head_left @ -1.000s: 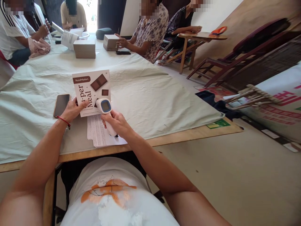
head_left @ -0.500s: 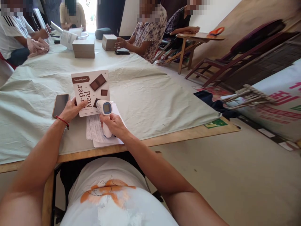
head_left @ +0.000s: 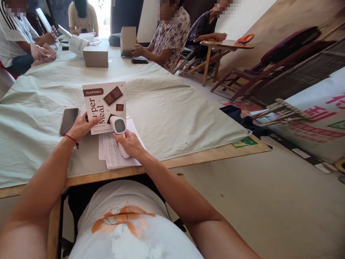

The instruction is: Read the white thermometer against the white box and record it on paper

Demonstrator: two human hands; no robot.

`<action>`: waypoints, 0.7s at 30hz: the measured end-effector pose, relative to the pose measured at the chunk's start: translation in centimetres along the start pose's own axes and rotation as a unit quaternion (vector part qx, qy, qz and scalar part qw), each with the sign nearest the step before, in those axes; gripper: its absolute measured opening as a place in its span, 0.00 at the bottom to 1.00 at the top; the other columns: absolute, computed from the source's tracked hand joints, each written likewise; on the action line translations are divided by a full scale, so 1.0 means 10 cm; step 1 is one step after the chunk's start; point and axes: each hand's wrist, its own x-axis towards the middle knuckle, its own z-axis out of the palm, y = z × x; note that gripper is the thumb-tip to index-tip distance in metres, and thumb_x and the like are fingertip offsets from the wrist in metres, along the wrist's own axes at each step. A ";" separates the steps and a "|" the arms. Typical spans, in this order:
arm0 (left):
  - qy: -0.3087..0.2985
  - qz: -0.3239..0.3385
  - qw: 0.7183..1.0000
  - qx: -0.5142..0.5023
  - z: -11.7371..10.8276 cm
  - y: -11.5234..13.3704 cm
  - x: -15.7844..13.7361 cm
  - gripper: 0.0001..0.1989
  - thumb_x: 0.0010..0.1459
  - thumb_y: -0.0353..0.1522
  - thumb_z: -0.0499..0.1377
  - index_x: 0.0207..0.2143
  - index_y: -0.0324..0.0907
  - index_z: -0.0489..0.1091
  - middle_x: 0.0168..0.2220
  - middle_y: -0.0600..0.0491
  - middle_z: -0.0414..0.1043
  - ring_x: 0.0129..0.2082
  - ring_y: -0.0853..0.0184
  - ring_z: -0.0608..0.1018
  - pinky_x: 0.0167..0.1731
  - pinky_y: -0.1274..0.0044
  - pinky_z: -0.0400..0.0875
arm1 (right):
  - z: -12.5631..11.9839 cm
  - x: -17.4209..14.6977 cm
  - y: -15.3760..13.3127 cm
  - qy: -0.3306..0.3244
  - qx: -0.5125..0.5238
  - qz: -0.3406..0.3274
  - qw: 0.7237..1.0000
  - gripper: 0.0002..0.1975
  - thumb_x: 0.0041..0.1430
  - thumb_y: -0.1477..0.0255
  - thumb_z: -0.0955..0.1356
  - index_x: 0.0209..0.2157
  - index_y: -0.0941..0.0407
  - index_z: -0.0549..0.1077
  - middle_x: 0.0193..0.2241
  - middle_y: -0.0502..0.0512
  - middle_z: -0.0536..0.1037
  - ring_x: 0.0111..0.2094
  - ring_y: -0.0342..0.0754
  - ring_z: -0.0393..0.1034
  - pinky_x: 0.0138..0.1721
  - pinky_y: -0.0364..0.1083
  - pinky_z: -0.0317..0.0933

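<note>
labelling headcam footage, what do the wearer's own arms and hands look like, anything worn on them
The left hand and right hand are gloveless, the arms bare as far as they show. The left one wears a thin red bracelet with a small dark end; nothing worn shows on the right.

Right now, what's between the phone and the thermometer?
In the head view, your left hand and the package it holds lie between phone and thermometer.

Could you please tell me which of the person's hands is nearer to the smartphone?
Left. The left hand, holding the NutriMotion package, is just right of the smartphone; the right hand, gripping the white handheld device, is farther right.
</note>
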 end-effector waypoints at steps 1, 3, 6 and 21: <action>-0.001 0.000 1.000 -0.003 0.00 0.00 0.00 0.36 0.45 0.55 0.73 0.48 0.39 0.76 0.51 0.42 0.82 0.53 0.47 0.81 0.53 0.59 0.78 | 0.01 0.00 0.00 -0.002 -0.003 0.001 1.000 0.20 0.50 0.49 0.67 0.28 0.52 0.68 0.26 0.50 0.72 0.33 0.50 0.66 0.38 0.51 0.60; -0.001 0.001 1.000 -0.006 0.00 0.01 -0.01 0.36 0.45 0.54 0.73 0.48 0.39 0.76 0.50 0.43 0.82 0.53 0.48 0.81 0.53 0.60 0.79 | 0.02 0.01 0.01 -0.004 -0.002 0.004 1.000 0.19 0.51 0.49 0.67 0.28 0.52 0.67 0.27 0.51 0.72 0.35 0.51 0.68 0.39 0.51 0.61; -0.003 0.001 1.000 -0.010 0.00 0.01 -0.01 0.36 0.45 0.54 0.73 0.48 0.40 0.76 0.51 0.44 0.82 0.54 0.48 0.81 0.54 0.60 0.79 | 0.02 0.01 0.01 -0.004 0.009 0.006 1.000 0.19 0.52 0.49 0.67 0.29 0.52 0.68 0.27 0.51 0.73 0.36 0.52 0.68 0.40 0.52 0.61; 0.005 -0.026 1.000 0.004 -0.01 0.05 -0.01 0.34 0.41 0.52 0.75 0.45 0.41 0.77 0.51 0.44 0.82 0.54 0.46 0.80 0.54 0.59 0.78 | -0.07 -0.01 0.04 -0.005 0.171 -0.042 0.984 0.20 0.48 0.52 0.73 0.35 0.53 0.73 0.27 0.46 0.68 0.31 0.44 0.60 0.33 0.46 0.56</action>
